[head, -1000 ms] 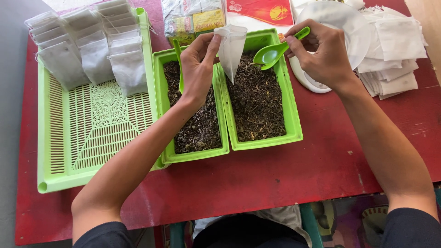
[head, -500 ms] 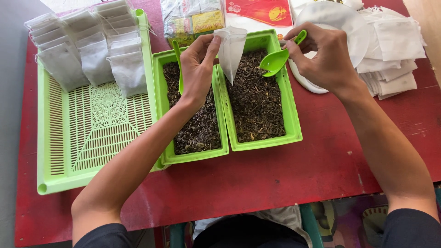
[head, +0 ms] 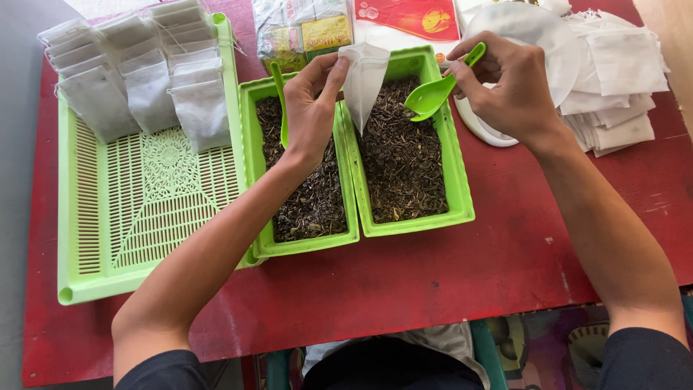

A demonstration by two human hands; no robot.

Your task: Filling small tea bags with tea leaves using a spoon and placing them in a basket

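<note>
Left hand (head: 310,108) pinches a white filter bag (head: 363,76) by its top edge, hanging it over the right-hand green tray (head: 462,209) of dried leaves — flimsy, light stuff, best held at the rim so the mouth gapes. Right hand (head: 512,90) has its grip closed on a green scoop (head: 433,94), bowl just beside the bag. Filled bags (head: 144,68) line the slotted tray on the red desk (head: 447,282).

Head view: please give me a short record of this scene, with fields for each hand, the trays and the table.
left hand: holds a white paper bag open above the right tray
right hand: holds a green scoop beside the bag
right tray: green, filled with dark dried leaves
left tray: green, same leaves, a second green scoop inside
slotted tray: filled bags in rows at its far end
table: red; stack of empty bags at right
</note>
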